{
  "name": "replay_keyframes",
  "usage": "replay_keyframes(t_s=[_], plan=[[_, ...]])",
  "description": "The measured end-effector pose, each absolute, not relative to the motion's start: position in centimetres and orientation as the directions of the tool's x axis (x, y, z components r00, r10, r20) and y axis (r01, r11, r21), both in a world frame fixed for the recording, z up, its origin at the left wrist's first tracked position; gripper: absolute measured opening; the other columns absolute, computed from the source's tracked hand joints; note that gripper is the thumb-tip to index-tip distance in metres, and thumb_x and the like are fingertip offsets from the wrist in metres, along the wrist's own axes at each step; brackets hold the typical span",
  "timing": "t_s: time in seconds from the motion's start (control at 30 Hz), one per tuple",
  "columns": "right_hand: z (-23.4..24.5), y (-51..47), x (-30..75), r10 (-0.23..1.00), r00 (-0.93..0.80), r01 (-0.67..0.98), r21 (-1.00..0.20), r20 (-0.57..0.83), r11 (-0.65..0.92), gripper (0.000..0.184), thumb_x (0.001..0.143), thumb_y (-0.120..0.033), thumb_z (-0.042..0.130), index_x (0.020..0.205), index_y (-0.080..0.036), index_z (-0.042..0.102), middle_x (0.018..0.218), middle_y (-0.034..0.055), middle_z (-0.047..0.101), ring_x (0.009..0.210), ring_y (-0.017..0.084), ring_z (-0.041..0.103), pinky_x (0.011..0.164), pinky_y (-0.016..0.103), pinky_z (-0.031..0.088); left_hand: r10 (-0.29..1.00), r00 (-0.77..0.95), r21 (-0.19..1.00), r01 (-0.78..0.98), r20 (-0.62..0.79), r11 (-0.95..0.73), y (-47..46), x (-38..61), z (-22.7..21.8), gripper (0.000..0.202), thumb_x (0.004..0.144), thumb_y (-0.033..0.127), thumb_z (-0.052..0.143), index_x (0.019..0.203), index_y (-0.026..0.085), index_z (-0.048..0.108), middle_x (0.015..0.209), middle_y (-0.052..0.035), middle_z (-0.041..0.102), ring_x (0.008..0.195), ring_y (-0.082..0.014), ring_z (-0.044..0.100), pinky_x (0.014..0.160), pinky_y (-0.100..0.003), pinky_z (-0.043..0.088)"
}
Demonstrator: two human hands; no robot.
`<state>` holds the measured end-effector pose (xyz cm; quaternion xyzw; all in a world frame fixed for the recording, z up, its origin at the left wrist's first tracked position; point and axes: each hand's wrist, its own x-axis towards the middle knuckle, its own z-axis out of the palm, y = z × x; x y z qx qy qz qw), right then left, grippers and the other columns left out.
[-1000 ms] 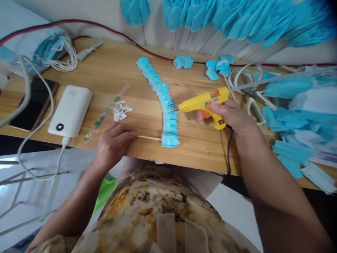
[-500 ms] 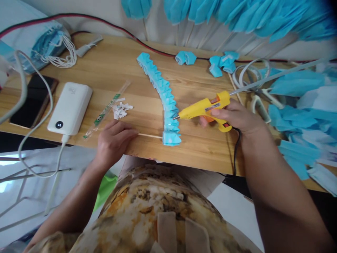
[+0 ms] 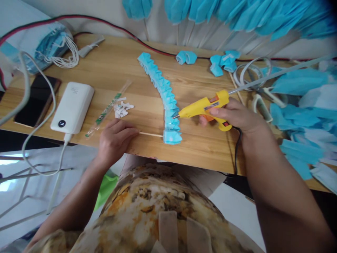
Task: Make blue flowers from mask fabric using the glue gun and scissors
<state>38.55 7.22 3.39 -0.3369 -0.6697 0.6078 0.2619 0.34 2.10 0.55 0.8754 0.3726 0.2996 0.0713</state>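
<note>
- The blue pleated strip [image 3: 163, 96] lies curved across the middle of the wooden table [image 3: 126, 66]. Its near end is fixed on a wooden stick [image 3: 151, 134] that lies close to the table's front edge.
- A yellow glue gun [image 3: 204, 105] points left, its nozzle tip at the strip's right edge, just above the near end.
- Left of the strip lie white paper scraps [image 3: 122, 108], a white power bank [image 3: 72, 107] with a cable and a dark phone [image 3: 37, 100].
- To the right are scissors [image 3: 260, 95] and loose blue sheets [image 3: 297, 116]. More blue folded pieces [image 3: 237, 17] stand along the pale wall behind.
- The right hand [image 3: 237, 116] is wrapped tightly round the glue gun's handle, with a finger on the orange trigger.
- The left hand [image 3: 116, 138] rests at the table's edge, fingers curled down over the stick's free end and holding it.
</note>
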Motion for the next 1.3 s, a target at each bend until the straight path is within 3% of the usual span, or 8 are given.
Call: replay_keyframes(t_s=[0.4, 0.8, 1.3], plan=[[3.89, 7.15, 38.21, 0.768, -0.639, 0.164, -0.984, -0.048, 0.074, 0.041, 0.096, -0.055, 0.064, 0.083, -0.017, 0.071, 0.076, 0.0014, 0.071, 0.071, 0.013, 0.065, 0.067, 0.027, 0.047, 0.718, 0.515, 0.377, 0.619, 0.468, -0.689, 2.05, 0.47, 0.44, 0.016, 0.099, 0.020, 0.060, 0.095, 0.023, 0.074, 0.093, -0.0053, 0.074, 0.082, -0.0206, 0.064, 0.074, -0.037, 0.050], [3.64, 7.26, 38.42, 0.758, -0.651, 0.173, -0.979, -0.034, 0.104, 0.036, 0.099, -0.046, 0.062, 0.083, -0.015, 0.071, 0.077, 0.0022, 0.072, 0.072, 0.013, 0.065, 0.069, 0.027, 0.046, 0.726, 0.510, 0.382, 0.624, 0.460, -0.681, 2.03, 0.50, 0.47, 0.015, 0.099, 0.020, 0.060, 0.094, 0.023, 0.074, 0.093, -0.0053, 0.074, 0.082, -0.0204, 0.064, 0.074, -0.037, 0.051], [3.94, 7.00, 38.26, 0.775, -0.630, 0.169, -0.983, -0.052, 0.071, 0.036, 0.096, -0.050, 0.064, 0.084, -0.017, 0.070, 0.076, 0.0019, 0.072, 0.071, 0.014, 0.065, 0.068, 0.028, 0.046, 0.709, 0.523, 0.374, 0.610, 0.473, -0.699, 2.01, 0.51, 0.50, 0.011, 0.097, 0.016, 0.063, 0.096, 0.022, 0.073, 0.093, -0.0057, 0.074, 0.081, -0.0204, 0.064, 0.073, -0.037, 0.050]])
